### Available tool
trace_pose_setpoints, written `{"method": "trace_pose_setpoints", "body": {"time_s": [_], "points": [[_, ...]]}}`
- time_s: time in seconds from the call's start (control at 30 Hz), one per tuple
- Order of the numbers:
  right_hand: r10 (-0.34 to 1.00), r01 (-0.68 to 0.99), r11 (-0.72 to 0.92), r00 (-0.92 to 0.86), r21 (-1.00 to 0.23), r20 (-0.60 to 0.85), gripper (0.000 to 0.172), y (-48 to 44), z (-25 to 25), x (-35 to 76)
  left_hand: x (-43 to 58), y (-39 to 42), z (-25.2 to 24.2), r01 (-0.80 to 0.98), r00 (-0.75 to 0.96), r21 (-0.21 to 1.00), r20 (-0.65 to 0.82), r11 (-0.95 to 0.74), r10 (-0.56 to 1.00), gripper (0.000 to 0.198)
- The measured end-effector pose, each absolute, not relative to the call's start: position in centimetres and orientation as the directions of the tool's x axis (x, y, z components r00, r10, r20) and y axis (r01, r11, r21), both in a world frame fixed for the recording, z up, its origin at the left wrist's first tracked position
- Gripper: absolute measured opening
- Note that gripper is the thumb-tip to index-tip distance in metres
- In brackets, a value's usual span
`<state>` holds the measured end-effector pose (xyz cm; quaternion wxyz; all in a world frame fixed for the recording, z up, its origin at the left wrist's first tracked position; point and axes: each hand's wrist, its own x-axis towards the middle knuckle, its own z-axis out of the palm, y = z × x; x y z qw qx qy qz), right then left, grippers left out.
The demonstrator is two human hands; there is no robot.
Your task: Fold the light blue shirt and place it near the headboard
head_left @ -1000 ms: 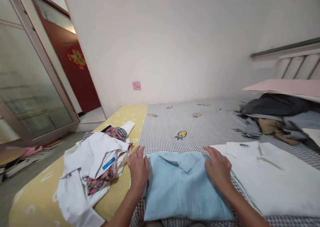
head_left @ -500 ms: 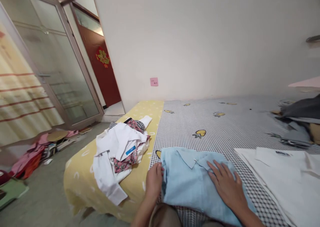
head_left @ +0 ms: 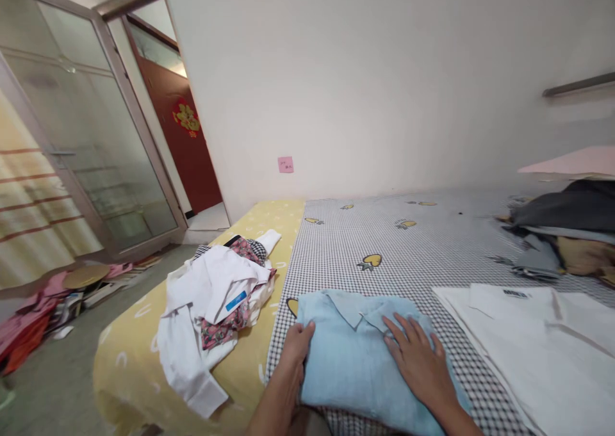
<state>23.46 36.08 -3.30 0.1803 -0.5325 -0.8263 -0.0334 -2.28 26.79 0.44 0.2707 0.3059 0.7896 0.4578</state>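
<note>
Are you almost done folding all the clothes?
Not yet. The light blue shirt is folded; the left hand grips its edge and the right hand lies flat on top. A white shirt lies spread flat beside it. Left to do, it seems: the rumpled white and floral pile and the dark heap at the far right.
</note>
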Motion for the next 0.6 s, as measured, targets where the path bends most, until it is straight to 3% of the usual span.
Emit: {"method": "trace_pose_setpoints", "body": {"time_s": [0.13, 0.27, 0.33, 0.4, 0.5, 0.6], "points": [[0.882, 0.878, 0.422, -0.339, -0.226, 0.328, 0.047, 36.2, -3.0, 23.3, -3.5, 26.6, 0.5, 0.325, -0.685, 0.843, -0.102, 0.429, 0.721, 0.035], [0.916, 0.742, 0.399, -0.291, -0.539, 0.278, 0.043, 37.7, -0.8, 24.6, -5.4, 25.4, 1.6, 0.452, -0.644, 0.783, -0.044, 0.427, 0.763, 0.017], [0.912, 0.637, 0.406, -0.233, -0.656, 0.338, 0.047, 38.8, 1.2, 25.5, -6.3, 25.2, 2.8, 0.521, -0.619, 0.739, -0.019, 0.428, 0.785, 0.025], [0.909, 0.656, 0.397, -0.184, -0.642, 0.375, 0.050, 39.9, 3.4, 25.9, -6.7, 25.6, 4.6, 0.674, -0.572, 0.636, 0.125, 0.377, 0.811, 0.038], [0.932, 0.826, 0.338, -0.230, -0.450, 0.278, 0.038, 41.4, 5.5, 25.2, -5.5, 27.6, 7.2, 0.900, -0.375, 0.353, 0.333, 0.255, 0.865, 0.049], [0.947, 0.878, 0.318, -0.275, -0.358, 0.166, 0.024, 42.3, 5.4, 24.0, -3.2, 29.9, 8.3, 0.935, -0.332, 0.181, 0.150, 0.305, 0.931, 0.047]]}}
